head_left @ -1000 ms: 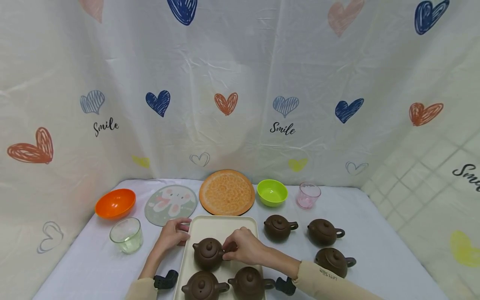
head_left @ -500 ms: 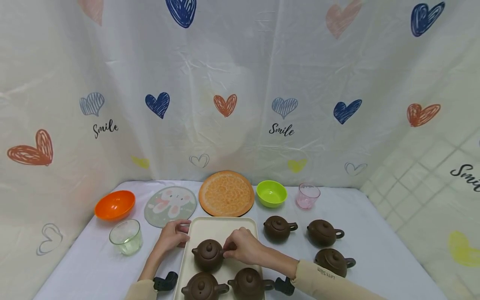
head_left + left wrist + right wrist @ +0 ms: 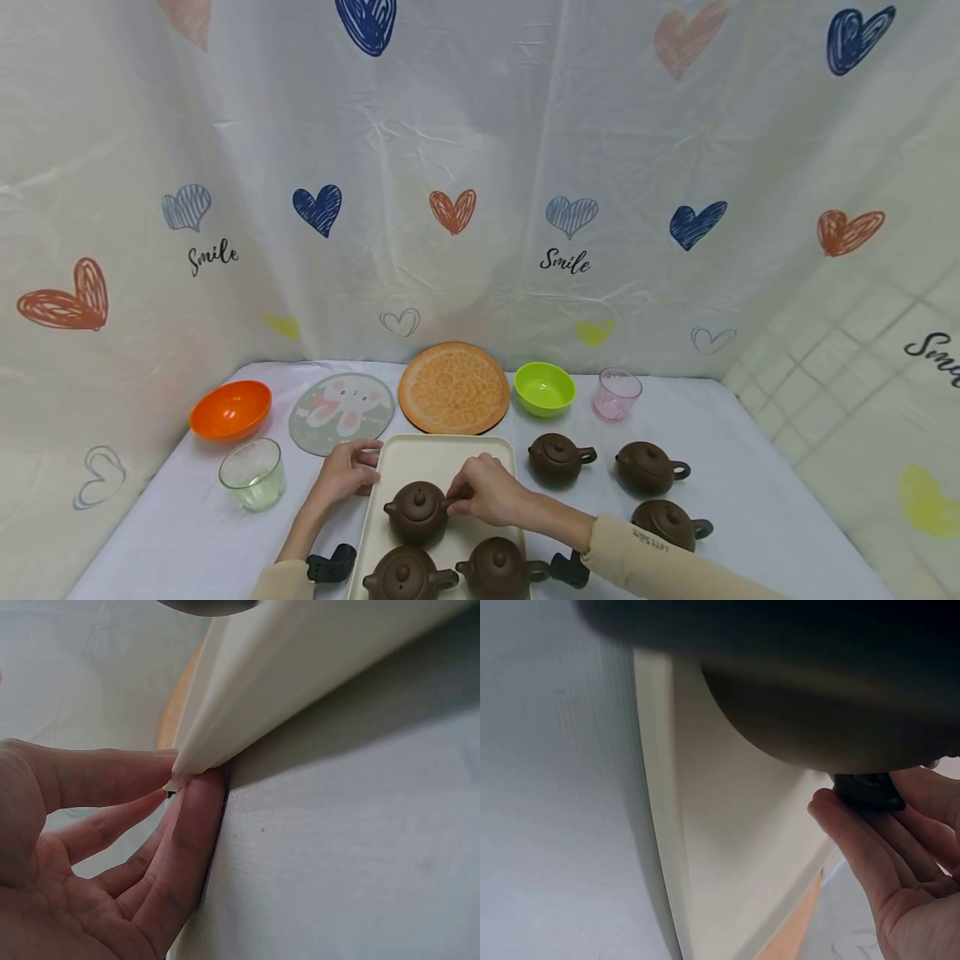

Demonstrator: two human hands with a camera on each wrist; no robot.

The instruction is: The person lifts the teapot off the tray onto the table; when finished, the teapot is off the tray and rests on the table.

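A cream rectangular tray [image 3: 442, 450] carries three dark brown teapots. My left hand [image 3: 347, 471] grips the tray's left rim, thumb and fingers [image 3: 199, 802] on either side of it in the left wrist view. On the tray, the rear teapot [image 3: 417, 510] has its spout to the left, and my right hand [image 3: 487, 492] pinches its handle [image 3: 868, 791]. Nearer me on the tray are a front left teapot [image 3: 405, 575] and a front right teapot [image 3: 497, 568]. A large dark shape blocks much of the right wrist view's top.
Right of the tray stand three more teapots: one [image 3: 557, 458] close by, one [image 3: 648, 467] farther right, another [image 3: 666, 523] by my sleeve. Behind are a rabbit mat [image 3: 341, 412], round orange-brown mat [image 3: 453, 387], green bowl [image 3: 543, 389] and pink glass [image 3: 617, 394]. Leftward: orange bowl [image 3: 230, 411], clear glass [image 3: 252, 475].
The rear teapot has shifted very slightly toward the front of the tray, its handle still pinched by my right hand. My left hand stays on the rim.
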